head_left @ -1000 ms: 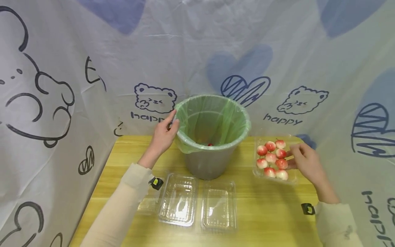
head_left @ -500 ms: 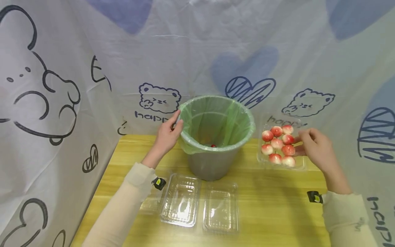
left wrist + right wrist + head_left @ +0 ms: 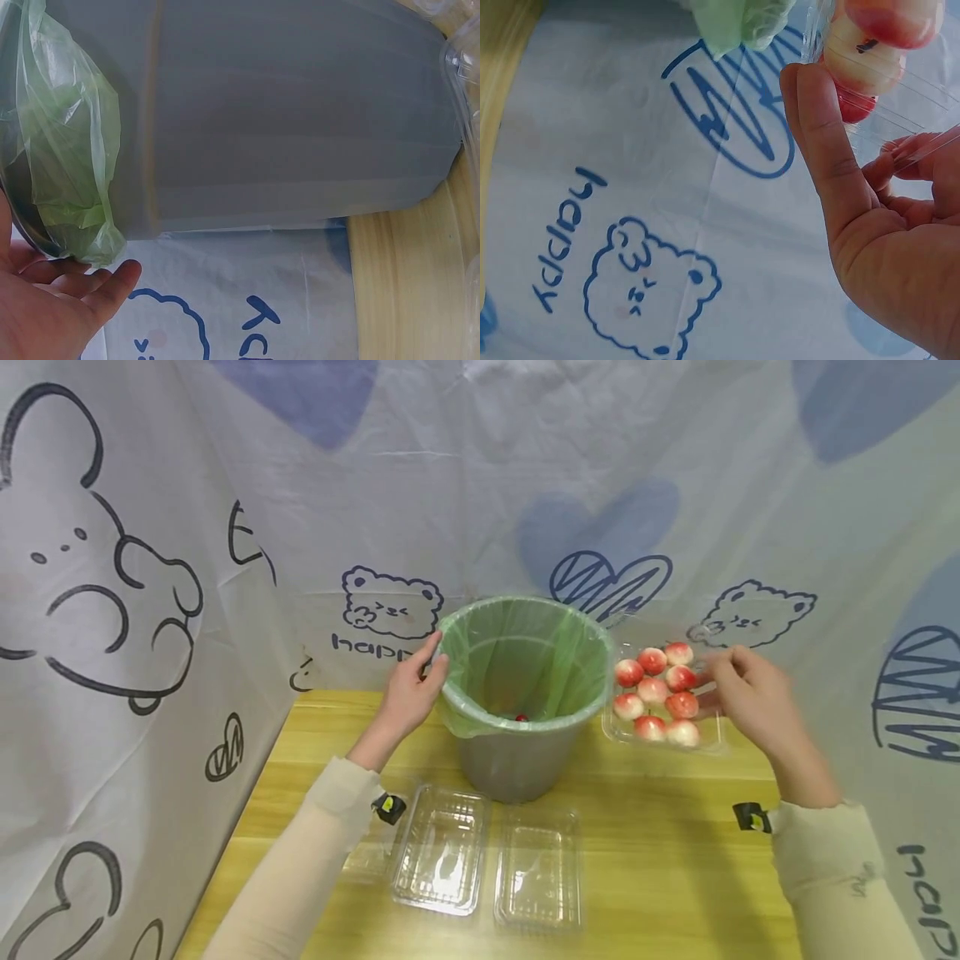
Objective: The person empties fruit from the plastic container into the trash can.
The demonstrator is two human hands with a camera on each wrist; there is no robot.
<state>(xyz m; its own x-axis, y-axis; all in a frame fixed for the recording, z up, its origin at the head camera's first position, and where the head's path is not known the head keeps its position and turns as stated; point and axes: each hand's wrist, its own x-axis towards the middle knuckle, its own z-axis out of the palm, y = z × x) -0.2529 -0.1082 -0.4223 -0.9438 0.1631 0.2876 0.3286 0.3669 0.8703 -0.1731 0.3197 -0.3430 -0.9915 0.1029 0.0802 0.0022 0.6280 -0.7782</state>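
A grey bin [image 3: 510, 768] lined with a green plastic bag [image 3: 517, 660] stands on the table, with a small red object [image 3: 522, 717] low inside. My left hand [image 3: 411, 693] touches its rim from the left. In the left wrist view, the fingers [image 3: 112, 289] are against the bag's folded-over edge. My right hand [image 3: 757, 702] grips the right side of a clear plastic container [image 3: 705, 739], raised beside the bin. Several small red-and-white apples [image 3: 654, 691] sit in it. In the right wrist view, two fingers [image 3: 821, 112] lie along the container and the others are at its edge.
Two clear plastic containers [image 3: 442, 852] [image 3: 538, 872] lie on the wooden table [image 3: 645, 860] in front of the bin. Another clear piece [image 3: 367, 857] lies partly behind the left forearm. A printed white curtain [image 3: 465, 485] encloses the back and sides.
The right hand has lifted the container of apples, then brought it left, close to the bin's rim. My left hand stays at the rim. The head view has shifted slightly.
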